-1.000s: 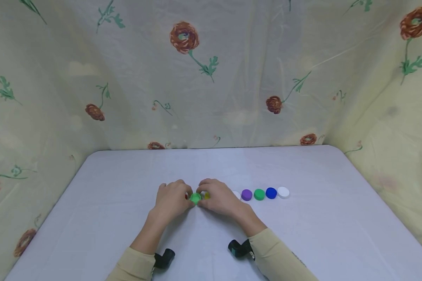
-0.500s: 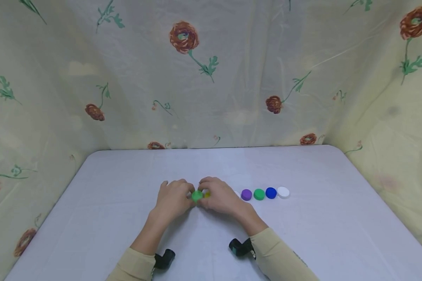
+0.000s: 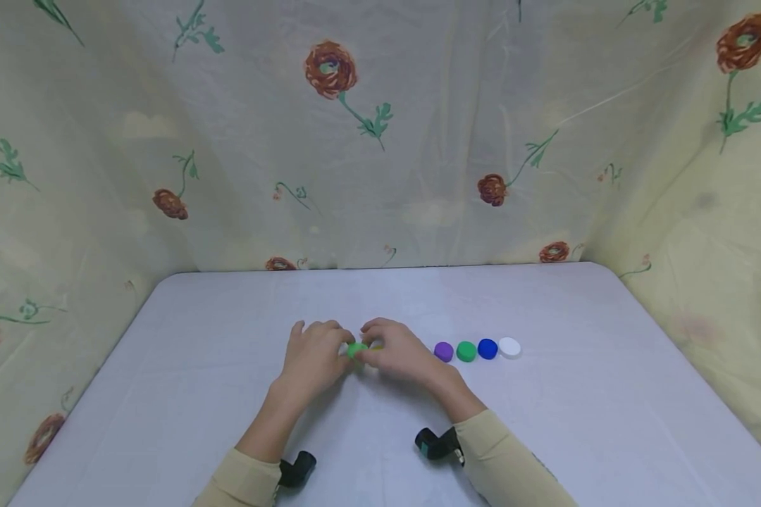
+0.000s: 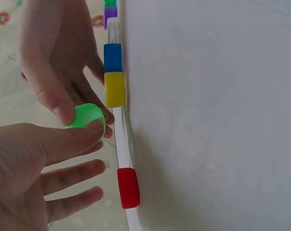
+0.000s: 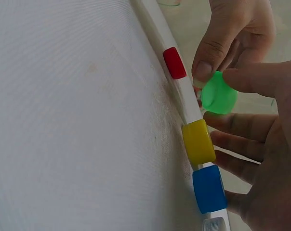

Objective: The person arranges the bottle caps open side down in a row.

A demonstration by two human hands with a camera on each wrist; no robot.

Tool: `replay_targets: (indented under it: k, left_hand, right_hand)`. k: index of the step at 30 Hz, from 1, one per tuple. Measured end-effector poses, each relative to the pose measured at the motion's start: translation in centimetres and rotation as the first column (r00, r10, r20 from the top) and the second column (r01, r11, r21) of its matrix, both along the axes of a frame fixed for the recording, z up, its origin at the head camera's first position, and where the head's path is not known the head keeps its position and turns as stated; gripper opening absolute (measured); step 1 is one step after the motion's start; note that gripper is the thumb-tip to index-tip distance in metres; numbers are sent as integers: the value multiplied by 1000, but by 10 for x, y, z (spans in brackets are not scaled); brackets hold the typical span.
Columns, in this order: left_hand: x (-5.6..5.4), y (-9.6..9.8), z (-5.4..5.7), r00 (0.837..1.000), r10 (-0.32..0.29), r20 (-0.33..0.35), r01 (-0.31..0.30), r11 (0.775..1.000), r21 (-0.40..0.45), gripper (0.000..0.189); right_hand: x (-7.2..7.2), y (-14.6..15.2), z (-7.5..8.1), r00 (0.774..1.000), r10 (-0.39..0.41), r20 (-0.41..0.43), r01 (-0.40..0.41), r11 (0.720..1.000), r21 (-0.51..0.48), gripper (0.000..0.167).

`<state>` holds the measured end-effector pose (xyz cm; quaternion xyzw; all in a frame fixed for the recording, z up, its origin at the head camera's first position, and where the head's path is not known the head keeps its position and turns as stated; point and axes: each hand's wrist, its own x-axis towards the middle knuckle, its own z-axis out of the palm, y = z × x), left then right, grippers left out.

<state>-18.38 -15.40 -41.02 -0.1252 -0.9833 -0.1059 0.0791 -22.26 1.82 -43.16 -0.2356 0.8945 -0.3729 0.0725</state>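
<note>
A bright green bottle cap is held above the white table between both hands, tilted. My left hand pinches it, the thumb lying across it in the left wrist view, where the cap looks translucent. From the other side my right hand has its thumb and a finger at the edge of the cap, other fingers spread. Below the hands, a red cap stands on the table on the left hand's side. A yellow cap and a blue cap sit side by side under the right hand.
Rightward the row goes on with a purple cap, a darker green cap, a dark blue cap and a white cap. A clear cap stands beside the blue one. A flowered curtain hangs behind the table.
The bright green cap has risen a little, shifted slightly right and tilted, its face showing less in the head view. Both hands have moved slightly right with it.
</note>
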Motion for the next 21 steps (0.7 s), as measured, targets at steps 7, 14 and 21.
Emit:
replay_targets:
  k: [7, 14, 21]
  left_hand:
    - [-2, 0, 0, 1000, 9, -9, -10, 999, -31, 23]
    - [-1, 0, -1, 1000, 16, -13, -17, 999, -31, 21]
    - [-1, -1, -3, 999, 28, -17, -28, 999, -17, 19]
  right_hand:
    - [-1, 1, 3, 1000, -8, 26, 8, 1000, 10, 31]
    - [-1, 2, 1, 999, -13, 31, 13, 1000, 2, 35]
    - [0, 2, 2, 1000, -6, -4, 6, 1000, -5, 36]
